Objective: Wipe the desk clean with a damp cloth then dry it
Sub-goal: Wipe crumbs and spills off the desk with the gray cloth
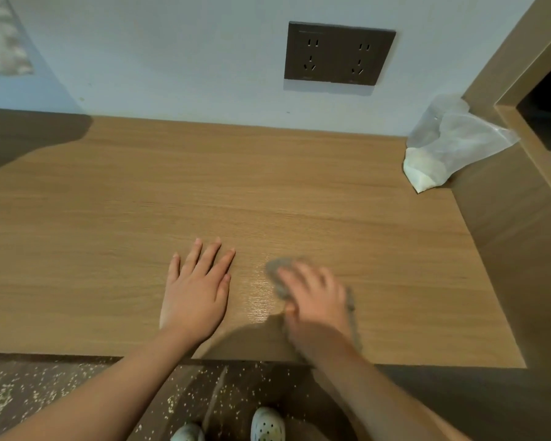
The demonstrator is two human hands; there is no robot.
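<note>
The wooden desk (204, 186) fills the middle of the view. My right hand (315, 300) presses a grey cloth (275, 270) flat on the desk near its front edge; both are blurred by motion. Just left of the cloth the wood carries a wet, shiny streak (261, 297). My left hand (198, 291) lies flat on the desk with fingers spread, holding nothing, a short way left of the cloth.
A crumpled clear plastic bag (449, 144) with something white inside sits in the desk's far right corner against a brown side panel (522, 249). A dark socket plate (337, 54) is on the wall. Crumbs speckle the floor (45, 393) below the desk edge.
</note>
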